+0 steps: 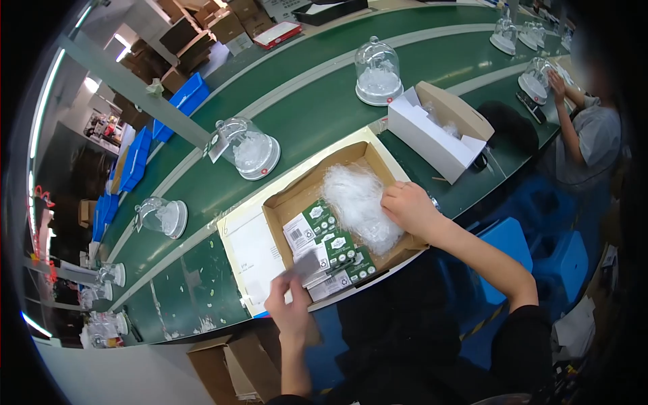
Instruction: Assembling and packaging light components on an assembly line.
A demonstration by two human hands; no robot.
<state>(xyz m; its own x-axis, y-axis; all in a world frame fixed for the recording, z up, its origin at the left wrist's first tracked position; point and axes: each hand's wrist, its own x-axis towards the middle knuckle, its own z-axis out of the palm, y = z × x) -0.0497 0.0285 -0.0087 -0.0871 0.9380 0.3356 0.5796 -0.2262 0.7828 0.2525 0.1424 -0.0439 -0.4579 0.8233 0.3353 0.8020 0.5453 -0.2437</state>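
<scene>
A shallow cardboard tray (273, 202) lies in front of me on the bench. Its far right part holds a tangled heap of thin white strands (354, 202). Green-and-white printed cards (337, 246) lie in overlapping stacks beside the heap. My right hand (408, 209) is closed at the heap's right edge, fingertips pinched on strands. At the tray's near left corner, my left hand (287, 307) pinches a greyish card (306, 265), smeared by motion. Beyond the tray stands a clear dome (251, 148) on a white base, with a tag hanging at its knob.
More clear domes (378, 73) stand along the green conveyor belt (304, 88). An open white box (439, 135) sits right of the tray. Blue bins (189, 94) line the far side. At the right, another person (587, 128) handles a dome. Blue stools (506, 256) stand below the bench.
</scene>
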